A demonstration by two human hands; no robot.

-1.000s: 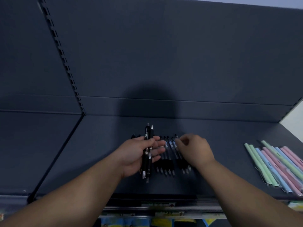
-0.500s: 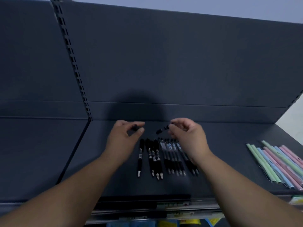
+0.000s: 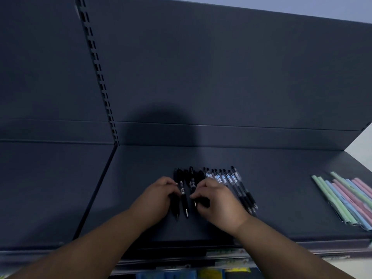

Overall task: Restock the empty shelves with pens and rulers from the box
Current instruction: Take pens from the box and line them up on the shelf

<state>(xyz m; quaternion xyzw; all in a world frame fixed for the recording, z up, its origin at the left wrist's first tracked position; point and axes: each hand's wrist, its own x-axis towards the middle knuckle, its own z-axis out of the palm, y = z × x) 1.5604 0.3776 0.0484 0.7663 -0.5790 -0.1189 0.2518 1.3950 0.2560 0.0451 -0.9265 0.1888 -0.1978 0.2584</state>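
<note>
Left hand (image 3: 156,198), right hand (image 3: 218,203) on pens (image 3: 184,200)

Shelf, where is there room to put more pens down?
The dark grey metal shelf lies bare between the black click pens and the pastel plastic pens at its right end, and also left of the black pens up to the seam. It is crowded in the middle, where the left hand and right hand hold black pens.

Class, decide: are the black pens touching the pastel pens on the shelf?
Apart. The head view shows bare shelf between black pens and pastel pens.
</note>
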